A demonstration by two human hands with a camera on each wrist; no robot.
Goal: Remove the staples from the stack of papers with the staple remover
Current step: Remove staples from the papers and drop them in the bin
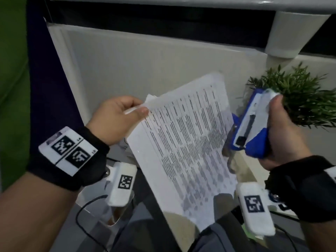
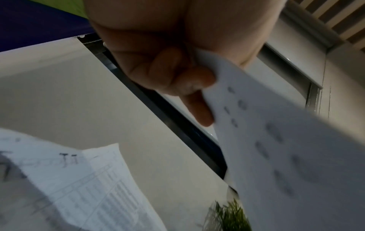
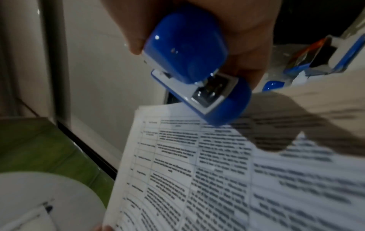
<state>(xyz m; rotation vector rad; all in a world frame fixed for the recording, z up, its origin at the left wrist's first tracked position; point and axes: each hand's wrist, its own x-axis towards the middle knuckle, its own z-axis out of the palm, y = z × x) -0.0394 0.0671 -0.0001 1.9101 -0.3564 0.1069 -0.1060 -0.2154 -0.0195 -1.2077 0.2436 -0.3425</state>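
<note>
Head view: left hand (image 1: 116,119) pinches the top-left corner of the stapled stack of white printed papers (image 1: 183,142), thumb on top and fingers behind, holding it up off the pale table (image 1: 118,70). The stack tilts, its lower end toward the person's lap. Right hand (image 1: 280,135) is wrapped around a blue-and-white plastic staple remover (image 1: 254,124), which sits just beside the right edge of the papers; whether the tool touches the paper can't be told here. Green artificial plant (image 1: 300,95) stands behind the right hand. Both wrists wear black straps with white marker-tagged camera boxes (image 1: 121,182).

Left wrist view: left hand's fingers (image 2: 173,75) are curled, gripping the paper corner; the held papers (image 2: 286,148) run off to the lower right, blurred. A second printed sheet (image 2: 79,184) with table lines shows at lower left, lying on the table (image 2: 59,93). A bit of the plant (image 2: 227,217) is at the bottom edge.

Right wrist view: right hand (image 3: 227,31) clasps the staple remover (image 3: 195,67), metal mouth facing the camera, its blue nose right at the top edge of the papers (image 3: 217,171), apparently touching. The printed table text is readable as rows but blurred. Another blue-and-white item (image 3: 316,54) lies at the upper right, too blurred to identify. A white round object (image 3: 39,200) is at lower left.
</note>
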